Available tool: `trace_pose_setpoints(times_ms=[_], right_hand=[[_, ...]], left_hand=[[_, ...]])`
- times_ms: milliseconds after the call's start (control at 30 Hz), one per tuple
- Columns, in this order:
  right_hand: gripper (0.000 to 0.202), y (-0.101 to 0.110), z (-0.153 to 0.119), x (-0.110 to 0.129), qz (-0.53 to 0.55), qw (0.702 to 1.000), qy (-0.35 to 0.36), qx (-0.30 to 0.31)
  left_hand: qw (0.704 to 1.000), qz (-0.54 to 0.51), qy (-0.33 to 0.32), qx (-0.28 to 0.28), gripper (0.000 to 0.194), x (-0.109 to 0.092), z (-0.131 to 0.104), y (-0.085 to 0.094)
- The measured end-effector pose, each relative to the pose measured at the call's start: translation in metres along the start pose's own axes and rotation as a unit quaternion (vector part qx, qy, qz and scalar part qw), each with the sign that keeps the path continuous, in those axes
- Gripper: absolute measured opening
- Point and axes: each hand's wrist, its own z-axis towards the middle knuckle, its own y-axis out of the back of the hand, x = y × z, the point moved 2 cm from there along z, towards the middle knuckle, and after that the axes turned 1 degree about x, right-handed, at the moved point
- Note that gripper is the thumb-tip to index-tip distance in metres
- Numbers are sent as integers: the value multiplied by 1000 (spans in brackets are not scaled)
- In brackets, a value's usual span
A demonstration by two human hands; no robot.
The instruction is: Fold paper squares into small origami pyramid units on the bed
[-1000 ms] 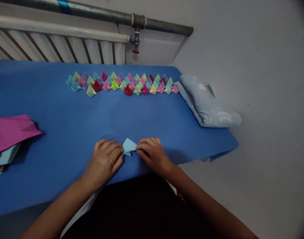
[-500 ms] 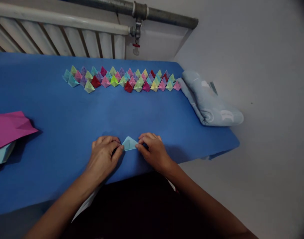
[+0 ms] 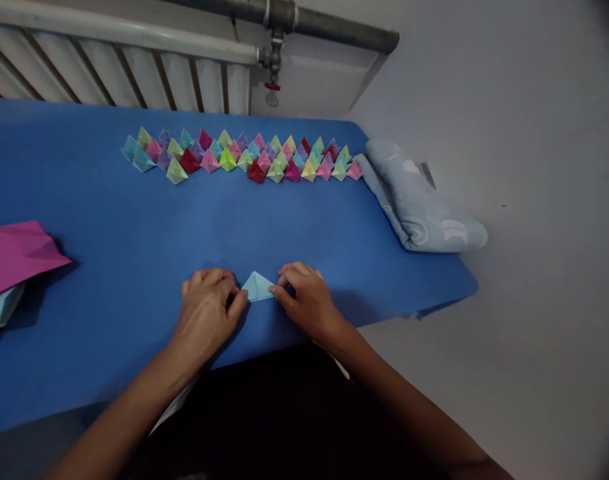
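Observation:
A small light blue folded paper (image 3: 258, 287), triangular with its point away from me, lies on the blue table cover (image 3: 149, 247) near the front edge. My left hand (image 3: 210, 305) pinches its left corner between thumb and fingers. At the right corner, my right hand (image 3: 304, 298) grips the paper the same way, fingers curled. Further back stand rows of small folded paper pieces (image 3: 228, 159) in green, pink, red, blue, purple and yellow.
Larger pink paper (image 3: 22, 257) lies over light blue sheets (image 3: 2, 309) at the far left. A folded grey-blue cloth (image 3: 419, 200) rests at the right end against the wall. Behind the table are a white radiator (image 3: 134, 70) and a pipe (image 3: 342, 32) with a red-handled valve.
The view has shifted slightly. Both hands still hold the blue paper's corners, and its front face looks flatter than before.

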Motion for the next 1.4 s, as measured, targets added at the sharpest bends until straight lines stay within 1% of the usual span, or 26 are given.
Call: trace_pose_setpoints(times_ms=[167,300,467,600,767,933,1033,1167,1300,1400], right_hand=[[14,1,-1,1,3,1000,-5,3],[14,1,-1,2,2,1000,-5,-3],[15,-1,-1,1,-8,1000,0,-14],[15,-2,-3,2,-18,1000,0,-19],[17,-4,-4,3,-31,999,1,-28],[16,-6,-4,1,-32,999,1,-36],[16,-7,-5,1,-33,999,7,-38],[14,-8,-5,0,-44,998,12,-49],[15,-8,-5,0,-36,998,15,-55],[15,-7,-5,1,-31,998,11,-54]], left_hand=[[999,31,-6,27,26,-1,2,1],[998,50,-10,27,26,-1,3,1],[998,60,-31,10,25,-2,3,1],[997,75,-31,0,25,-2,2,-1],[995,81,-52,-35,23,-1,0,-4],[991,98,-49,-73,17,-5,-6,-4],[988,109,-74,-80,15,-10,-9,-4],[985,101,-125,-69,18,-15,-11,-3],[981,86,-158,-79,23,-16,-12,-2],[977,94,-172,-84,25,-15,-13,-2]])
